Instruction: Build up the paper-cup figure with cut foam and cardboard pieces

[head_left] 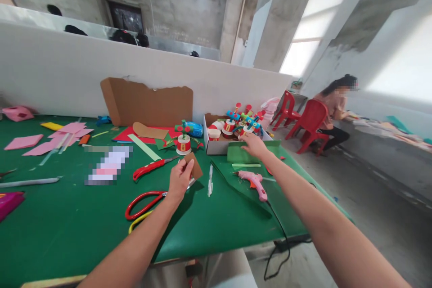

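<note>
My left hand pinches a small square of brown cardboard above the table. Just behind it stands a paper-cup figure with a red band and green paper arms. My right hand is over the front edge of a white box, fingers stretched out beside the similar paper-cup figures in it; whether they touch one is unclear. A pink glue gun lies below my right forearm. Near my left hand are red-handled scissors, a red craft knife and a clear pen.
Green paper lies before the box. Pink paper sheets are spread at the left. A cardboard panel leans against the white partition. The glue gun's black cord hangs over the table edge. A person sits at the right.
</note>
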The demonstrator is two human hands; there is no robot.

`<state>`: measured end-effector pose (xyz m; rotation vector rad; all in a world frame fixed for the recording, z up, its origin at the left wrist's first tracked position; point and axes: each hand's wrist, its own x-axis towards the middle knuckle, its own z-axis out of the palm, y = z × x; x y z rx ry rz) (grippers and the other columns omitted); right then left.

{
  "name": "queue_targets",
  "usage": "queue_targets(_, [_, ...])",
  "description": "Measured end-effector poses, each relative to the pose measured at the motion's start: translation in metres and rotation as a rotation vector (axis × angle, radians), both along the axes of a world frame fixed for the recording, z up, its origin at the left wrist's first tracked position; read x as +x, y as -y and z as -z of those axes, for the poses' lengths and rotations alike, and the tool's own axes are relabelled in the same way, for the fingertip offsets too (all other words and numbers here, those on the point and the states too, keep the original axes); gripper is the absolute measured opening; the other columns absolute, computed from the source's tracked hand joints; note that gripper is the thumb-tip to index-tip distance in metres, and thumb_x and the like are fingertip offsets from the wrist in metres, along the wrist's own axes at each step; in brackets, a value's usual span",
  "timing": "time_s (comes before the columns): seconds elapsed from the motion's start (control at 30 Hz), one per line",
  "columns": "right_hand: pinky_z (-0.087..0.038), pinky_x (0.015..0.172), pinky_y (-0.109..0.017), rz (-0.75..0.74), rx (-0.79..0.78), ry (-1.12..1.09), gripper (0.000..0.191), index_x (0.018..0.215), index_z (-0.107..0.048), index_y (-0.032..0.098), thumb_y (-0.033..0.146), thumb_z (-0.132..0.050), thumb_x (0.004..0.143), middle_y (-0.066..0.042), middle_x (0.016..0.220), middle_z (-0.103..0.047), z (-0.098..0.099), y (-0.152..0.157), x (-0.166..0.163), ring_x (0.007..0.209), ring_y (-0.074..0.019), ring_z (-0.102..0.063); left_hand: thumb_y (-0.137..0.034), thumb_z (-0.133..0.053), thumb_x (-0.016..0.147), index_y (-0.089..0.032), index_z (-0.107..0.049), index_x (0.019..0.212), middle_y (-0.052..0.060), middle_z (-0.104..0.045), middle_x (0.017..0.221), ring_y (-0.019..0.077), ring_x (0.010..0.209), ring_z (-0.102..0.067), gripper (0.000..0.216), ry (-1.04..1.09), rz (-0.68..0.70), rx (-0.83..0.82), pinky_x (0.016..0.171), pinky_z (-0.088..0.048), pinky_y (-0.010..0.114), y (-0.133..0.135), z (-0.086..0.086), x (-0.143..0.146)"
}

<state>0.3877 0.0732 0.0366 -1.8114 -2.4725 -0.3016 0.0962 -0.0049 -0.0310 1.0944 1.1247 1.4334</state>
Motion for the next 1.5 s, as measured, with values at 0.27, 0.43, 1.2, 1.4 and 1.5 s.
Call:
queue_targets(0.27, [-0.037, 0.077, -0.028, -0.035, 0.040, 0.011, 0.019, 0.089, -0.062, 0.015, 0.007, -0.045, 0.083, -0.010, 0.090, -0.063, 0.010, 0.010, 0.008, 0.088, -0.0208, -0.055, -0.060, -0.067, 0.059, -0.015, -0.060, 0.074, -0.007, -0.047, 0.048, 0.0059, 0.039, -0.037, 0.048, 0.007, 0.042, -0.044, 0.037, -0.029, 0.018, -0.001, 0.001, 0.003])
queue_targets(0.43, [-0.035, 0.082, -0.031, -0.205, 0.067, 0.096, 0.031, 0.110, -0.061, 0.016, 0.009, -0.047, 0.083, -0.012, 0.104, -0.059, 0.011, 0.011, -0.010, 0.096, -0.0220, -0.051, -0.058, -0.064, 0.063, -0.016, -0.058, 0.073, -0.007, -0.048, 0.049, 0.0071, 0.041, -0.040, 0.043, -0.032, 0.062, -0.016, 0.038, -0.029, 0.019, -0.002, 0.004, 0.002])
queue_targets(1.2, [-0.031, 0.061, -0.029, -0.088, -0.073, 0.405, 0.033, 0.108, -0.065, 0.020, 0.006, -0.049, 0.082, -0.008, 0.077, -0.067, -0.070, -0.004, 0.012, 0.071, -0.0204, -0.059, -0.055, -0.064, 0.066, -0.017, -0.057, 0.067, -0.005, -0.048, 0.050, 0.0074, 0.040, -0.041, 0.039, -0.080, 0.151, 0.002, 0.038, -0.031, 0.020, -0.002, 0.009, 0.003])
queue_targets(1.4, [-0.034, 0.063, -0.027, -0.010, -0.033, 0.451, 0.042, 0.108, -0.066, 0.024, 0.001, -0.049, 0.077, -0.008, 0.093, -0.068, -0.086, -0.004, 0.037, 0.084, -0.0203, -0.060, -0.053, -0.064, 0.068, -0.017, -0.058, 0.068, -0.006, -0.046, 0.049, 0.0077, 0.039, -0.041, 0.036, -0.082, 0.151, 0.005, 0.038, -0.031, 0.020, -0.004, 0.017, 0.001])
queue_targets(1.5, [-0.035, 0.063, -0.027, -0.012, -0.052, 0.472, 0.039, 0.105, -0.067, 0.022, 0.002, -0.049, 0.077, -0.009, 0.092, -0.068, -0.087, -0.003, 0.035, 0.085, -0.0213, -0.060, -0.052, -0.064, 0.069, -0.018, -0.058, 0.068, -0.006, -0.045, 0.048, 0.0074, 0.038, -0.040, 0.035, -0.084, 0.147, -0.003, 0.038, -0.030, 0.020, -0.005, 0.019, 0.001])
